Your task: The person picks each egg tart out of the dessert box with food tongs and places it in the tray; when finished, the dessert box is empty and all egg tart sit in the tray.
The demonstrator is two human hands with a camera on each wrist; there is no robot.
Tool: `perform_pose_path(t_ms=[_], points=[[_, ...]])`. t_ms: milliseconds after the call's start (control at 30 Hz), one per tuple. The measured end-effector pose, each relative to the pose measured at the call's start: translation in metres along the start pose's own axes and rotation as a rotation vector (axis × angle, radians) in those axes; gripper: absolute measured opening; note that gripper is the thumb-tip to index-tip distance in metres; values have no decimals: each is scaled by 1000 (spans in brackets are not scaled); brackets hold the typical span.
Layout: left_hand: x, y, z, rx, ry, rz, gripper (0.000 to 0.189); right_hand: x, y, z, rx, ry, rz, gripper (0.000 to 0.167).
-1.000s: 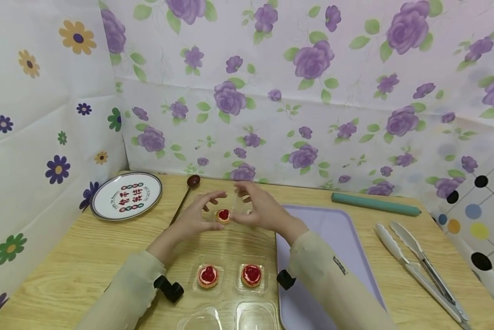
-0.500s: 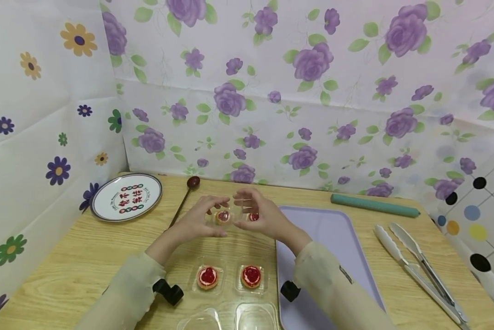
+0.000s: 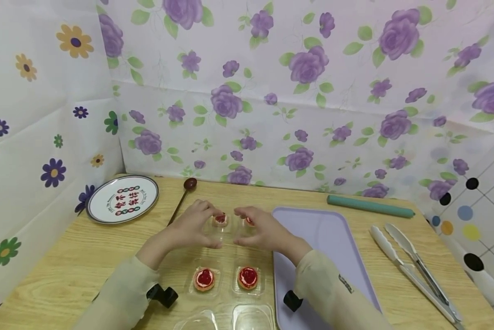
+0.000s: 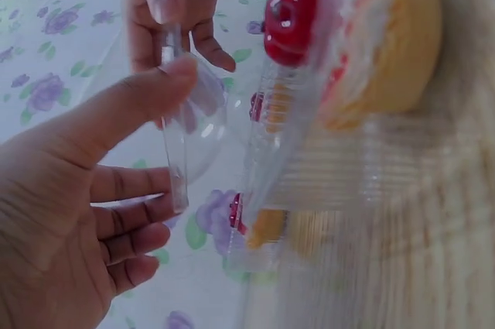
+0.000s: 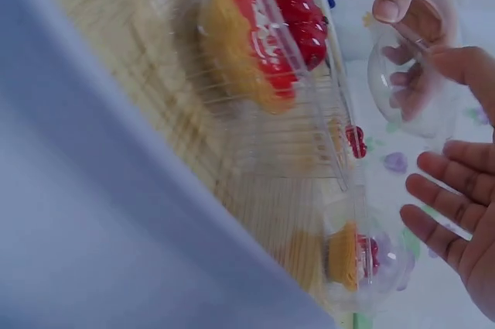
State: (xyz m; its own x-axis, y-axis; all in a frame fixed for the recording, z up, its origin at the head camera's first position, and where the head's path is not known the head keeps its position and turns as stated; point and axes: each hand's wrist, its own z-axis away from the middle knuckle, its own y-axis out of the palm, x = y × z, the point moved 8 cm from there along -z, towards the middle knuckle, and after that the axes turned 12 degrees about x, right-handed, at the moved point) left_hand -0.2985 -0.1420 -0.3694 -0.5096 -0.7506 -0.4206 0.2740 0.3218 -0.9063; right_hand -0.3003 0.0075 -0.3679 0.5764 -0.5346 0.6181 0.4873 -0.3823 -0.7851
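Between them, my left hand (image 3: 191, 227) and right hand (image 3: 265, 229) hold a clear domed plastic lid (image 4: 203, 131) by its opposite edges, above the table. Thumb and fingers of each hand pinch the rim in the wrist views. Behind the hands stand two red-topped tarts, a left one (image 3: 219, 220) and a right one (image 3: 249, 222), partly hidden by fingers. The right wrist view shows a clear dome over one distant tart (image 5: 356, 255). Nearer me, a left tart (image 3: 204, 279) and a right tart (image 3: 247, 277) sit in clear square trays without lids.
Two more clear plastic pieces (image 3: 252, 316) lie at the front edge. A lilac tray (image 3: 313, 220) is beside my right arm. Further right are metal tongs (image 3: 416, 275) and a green stick (image 3: 370, 206). On the left lie a white plate (image 3: 123, 199) and a brown long-handled spoon (image 3: 190, 184).
The right hand has come down and toward me from higher up, uncovering part of the far right tart. Both hands now sit level around the lid. The head view has shifted slightly.
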Motion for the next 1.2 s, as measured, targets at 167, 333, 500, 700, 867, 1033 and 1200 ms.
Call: perform_pose_path(t_ms=[167, 333, 500, 700, 867, 1033, 1200], points=[[-6, 1, 3, 25, 7, -114, 77, 0, 10, -2, 54, 45, 121, 75], [-9, 2, 6, 49, 2, -195, 76, 1, 19, -4, 86, 85, 199, 75], [-7, 6, 10, 78, -3, -180, 74, 2, 27, -5, 124, 103, 220, 74], [-2, 10, 13, 94, 9, -145, 72, -1, 34, -8, 157, 144, 251, 73], [2, 11, 11, 77, 13, -123, 70, -3, 34, -10, 160, 165, 248, 74], [4, 11, 11, 50, 10, -138, 69, -4, 34, -12, 162, 187, 244, 76], [3, 11, 12, 24, 24, -154, 68, -4, 36, -13, 164, 204, 276, 77]])
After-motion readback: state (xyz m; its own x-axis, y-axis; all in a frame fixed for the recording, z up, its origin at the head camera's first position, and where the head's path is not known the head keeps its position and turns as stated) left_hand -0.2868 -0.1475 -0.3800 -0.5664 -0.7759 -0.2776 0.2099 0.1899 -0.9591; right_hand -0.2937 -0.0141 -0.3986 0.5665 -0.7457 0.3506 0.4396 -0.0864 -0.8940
